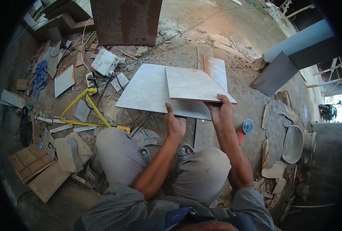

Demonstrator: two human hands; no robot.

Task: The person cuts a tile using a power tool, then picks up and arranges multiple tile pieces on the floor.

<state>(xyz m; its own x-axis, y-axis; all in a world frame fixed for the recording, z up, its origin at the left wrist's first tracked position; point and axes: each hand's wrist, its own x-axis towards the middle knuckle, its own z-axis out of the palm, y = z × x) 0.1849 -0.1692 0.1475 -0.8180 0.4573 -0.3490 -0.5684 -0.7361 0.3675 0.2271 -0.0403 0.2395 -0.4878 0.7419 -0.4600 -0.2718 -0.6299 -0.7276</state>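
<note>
Two grey tiles, stacked and offset: smaller tile (194,84) lies atop larger tile (151,90), above the knees. Right hand (221,111) pinches the smaller tile's near edge. Left hand (174,123), fingers closed, grips the larger tile's near edge. Yellow tape measure (84,111) on floor, left.

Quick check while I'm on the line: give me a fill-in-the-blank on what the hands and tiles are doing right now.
1. The right hand grips the near edge of the smaller ____.
2. The smaller tile lies on top of a ____ grey tile.
3. The left hand touches the large tile's ____ edge.
4. The folding rule is coloured ____.

Missing: tile; larger; near; yellow
</note>
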